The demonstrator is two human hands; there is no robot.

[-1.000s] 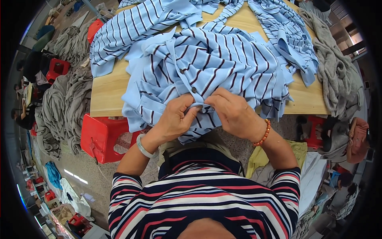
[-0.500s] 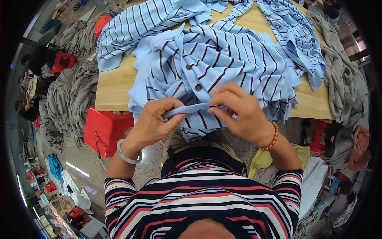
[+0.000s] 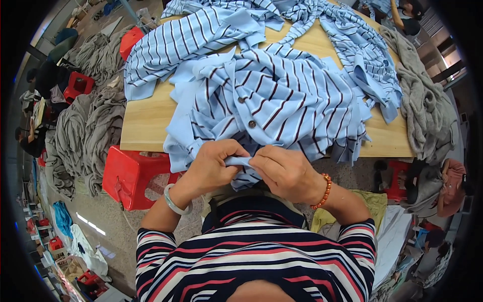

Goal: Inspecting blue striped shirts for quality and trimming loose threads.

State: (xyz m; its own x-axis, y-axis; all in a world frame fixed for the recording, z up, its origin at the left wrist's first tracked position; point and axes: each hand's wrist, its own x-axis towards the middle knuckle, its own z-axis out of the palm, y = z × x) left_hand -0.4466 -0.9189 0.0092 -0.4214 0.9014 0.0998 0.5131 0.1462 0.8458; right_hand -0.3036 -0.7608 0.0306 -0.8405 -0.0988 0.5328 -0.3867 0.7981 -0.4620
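Note:
A light blue cardigan [image 3: 297,100] with dark stripes lies bunched on the wooden table [image 3: 146,123], its near part hanging over the front edge toward me. Dark buttons [image 3: 252,124] run down its plain blue front band. My left hand [image 3: 214,163] is closed, pinching a folded strip of the plain blue edge [image 3: 236,161] between thumb and fingers. Close beside it, my right hand [image 3: 289,173] grips the same strip, fingertips pressed together. The two hands nearly touch. Whether anything small sits between the right fingertips is hidden.
More striped blue garments [image 3: 196,40] are spread across the far table. A red stool [image 3: 131,176] stands at the table's left corner. Grey knit piles [image 3: 80,141] lie on the left, and grey fabric [image 3: 427,100] drapes over the right edge. Other people sit farther off.
My right hand has moved left along the strip and is now right beside my left hand. In the picture, the table and cardigan sit slightly lower than before.

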